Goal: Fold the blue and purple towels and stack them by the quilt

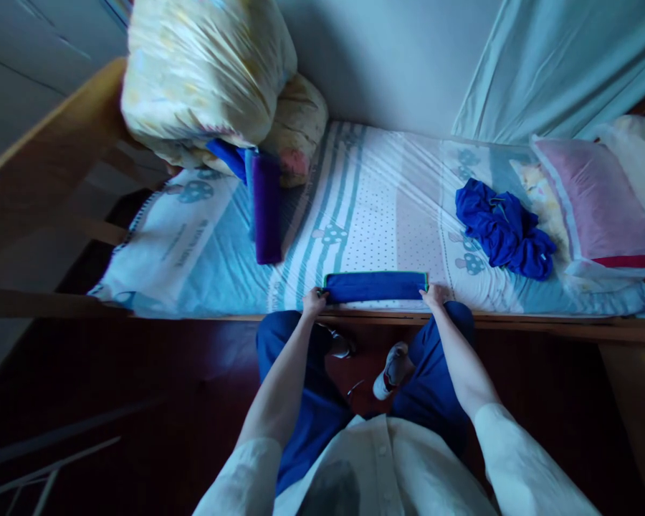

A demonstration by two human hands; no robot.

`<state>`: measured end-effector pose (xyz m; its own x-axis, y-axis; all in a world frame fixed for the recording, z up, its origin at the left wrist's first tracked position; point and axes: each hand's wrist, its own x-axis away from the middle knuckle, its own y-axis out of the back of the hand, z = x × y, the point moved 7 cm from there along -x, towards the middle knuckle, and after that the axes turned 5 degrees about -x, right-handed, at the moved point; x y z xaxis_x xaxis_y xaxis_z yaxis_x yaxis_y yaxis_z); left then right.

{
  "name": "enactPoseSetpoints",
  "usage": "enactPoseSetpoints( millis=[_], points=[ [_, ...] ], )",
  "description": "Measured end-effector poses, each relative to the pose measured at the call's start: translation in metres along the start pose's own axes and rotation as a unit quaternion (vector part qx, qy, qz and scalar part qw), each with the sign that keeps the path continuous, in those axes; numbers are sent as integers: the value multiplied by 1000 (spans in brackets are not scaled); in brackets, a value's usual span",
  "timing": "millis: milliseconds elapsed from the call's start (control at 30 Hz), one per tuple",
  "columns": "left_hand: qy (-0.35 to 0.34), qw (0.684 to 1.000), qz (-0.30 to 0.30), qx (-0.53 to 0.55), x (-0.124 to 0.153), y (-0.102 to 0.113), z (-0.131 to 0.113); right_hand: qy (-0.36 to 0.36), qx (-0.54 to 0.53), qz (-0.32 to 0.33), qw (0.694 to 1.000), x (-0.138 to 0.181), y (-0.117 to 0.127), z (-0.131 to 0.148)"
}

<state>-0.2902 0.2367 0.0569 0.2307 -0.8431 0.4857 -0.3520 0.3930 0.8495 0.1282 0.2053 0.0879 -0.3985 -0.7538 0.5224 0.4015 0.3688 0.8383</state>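
A blue folded cloth (pixel 376 286) with green edging lies as a long narrow strip at the front edge of the bed. At its left end, my left hand (pixel 315 299) is closed on the corner. My right hand (pixel 433 295) pinches the opposite end, so the strip is spread straight between them. Farther back on the left, a purple folded cloth (pixel 267 208) rests on the sheet, and to the right lies a crumpled blue cloth (pixel 502 229).
A patterned sheet (pixel 376 186) covers the bed. Yellowish bedding (pixel 209 72) is piled at the back left, beside a wooden bed end (pixel 54 136). A pink pillow (pixel 605 193) sits at the right, below a pale curtain (pixel 564 64). A wooden rail (pixel 542 324) runs along the front.
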Motion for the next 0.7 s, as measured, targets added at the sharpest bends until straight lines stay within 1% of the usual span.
enactPoseSetpoints(
  millis=[100,200,433,533,600,667,700],
  points=[
    [16,1000,9,0,-8,-6,2,-29,-10,-1,1000,-10,-5,-1],
    [23,1000,19,-2,-14,-8,3,-51,-19,-3,998,-17,-7,-1],
    [15,1000,26,-3,-11,-5,1,-70,-36,-14,997,-15,-5,-2],
    [13,1000,9,6,-5,-4,-2,-63,-41,-16,997,-11,-6,-4],
    [14,1000,-2,10,-1,-3,-3,-44,-48,-17,998,-8,-7,-4],
    [13,1000,-7,13,3,-2,-3,-15,-51,-42,998,-3,-5,-1],
    [7,1000,-16,13,6,-1,-3,3,-48,-66,997,1,-2,1]
  ],
)
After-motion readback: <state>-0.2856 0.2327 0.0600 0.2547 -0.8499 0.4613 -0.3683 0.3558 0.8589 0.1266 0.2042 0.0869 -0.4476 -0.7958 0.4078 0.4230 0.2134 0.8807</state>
